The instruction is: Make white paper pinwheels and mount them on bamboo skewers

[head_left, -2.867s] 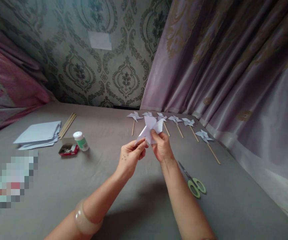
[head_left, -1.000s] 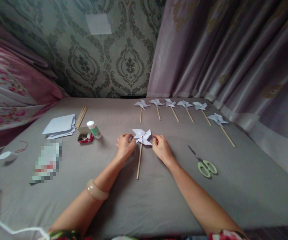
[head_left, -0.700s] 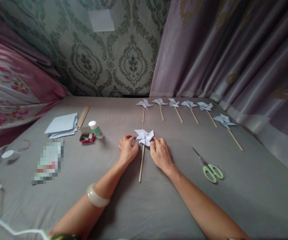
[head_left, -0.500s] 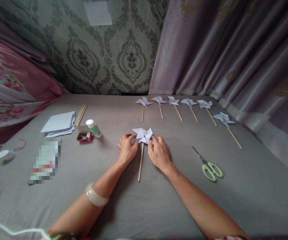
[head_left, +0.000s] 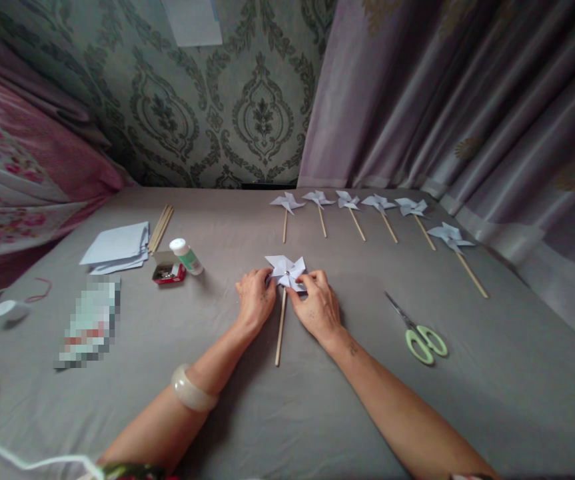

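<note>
A white paper pinwheel [head_left: 287, 268] lies on the grey cloth before me, a shiny pin at its centre and its wooden stick pointing towards me. My left hand [head_left: 257, 298] is at its left side, thumb and fingers closed on the edge of a blade. On the right, my right hand [head_left: 317, 305] pinches the lower right blade between thumb and fingers. Some fingertips are hidden behind the paper and the hands. Both wrists rest low, near the cloth.
Several finished-looking pinwheels [head_left: 380, 203] lie along the back right. Scissors [head_left: 420, 337] with green handles lie to the right. At left are folded paper [head_left: 117, 245], wooden sticks [head_left: 161, 228], a red box of pins [head_left: 168, 273], a white-capped bottle [head_left: 186, 257] and a white cord [head_left: 22, 460].
The pinwheel, held up in both hands at first, now lies on the cloth with a stick and pin. My right hand has since closed in on its right blade.
</note>
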Available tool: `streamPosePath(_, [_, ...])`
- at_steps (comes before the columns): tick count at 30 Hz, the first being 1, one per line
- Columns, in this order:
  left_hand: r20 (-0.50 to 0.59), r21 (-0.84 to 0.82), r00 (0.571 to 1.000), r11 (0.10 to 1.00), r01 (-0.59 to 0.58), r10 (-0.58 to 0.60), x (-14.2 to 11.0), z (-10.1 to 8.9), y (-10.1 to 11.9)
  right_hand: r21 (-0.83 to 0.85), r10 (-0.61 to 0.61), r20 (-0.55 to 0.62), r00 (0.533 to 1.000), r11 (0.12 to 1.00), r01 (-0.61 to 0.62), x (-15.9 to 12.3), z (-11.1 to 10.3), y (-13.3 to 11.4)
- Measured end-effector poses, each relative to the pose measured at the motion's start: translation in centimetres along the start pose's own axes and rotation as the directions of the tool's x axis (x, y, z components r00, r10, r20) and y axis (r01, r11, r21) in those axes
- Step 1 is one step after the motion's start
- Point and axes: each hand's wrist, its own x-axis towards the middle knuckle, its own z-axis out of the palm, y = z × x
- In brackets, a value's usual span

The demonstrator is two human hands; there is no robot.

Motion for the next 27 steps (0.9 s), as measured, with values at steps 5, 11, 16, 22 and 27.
streamPosePath(5, [0.004, 0.027, 1.000, 1.000, 0.010, -0.011, 0.2, 0.2, -0.2, 0.004, -0.080, 0.015, 0.997, 0.997, 0.080, 0.3, 0.3, 0.1])
streamPosePath(11, [-0.024, 0.047, 0.999, 0.999, -0.027, 0.028, 0.3, 0.7, -0.3, 0.048, -0.097, 0.029, 0.995, 0.994, 0.096, 0.6, 0.7, 0.4])
streamPosePath(16, [-0.027, 0.089, 0.997, 0.994, -0.068, 0.071, 0.1, 0.9, -0.2, 0.088, -0.086, 0.055, 0.995, 0.993, 0.081, 0.7, 0.9, 0.7])
streamPosePath(22, [-0.033, 0.102, 0.994, 0.989, -0.103, 0.107, 0.2, 1.3, -0.5, 0.157, -0.050, 0.083, 0.995, 0.987, 0.037, 1.1, 0.9, 0.6])
streamPosePath(27, [-0.028, 0.103, 0.993, 0.988, -0.112, 0.115, 0.2, 1.3, -0.6, 0.134, -0.010, 0.086, 0.996, 0.991, -0.001, 1.6, 1.1, 0.5])
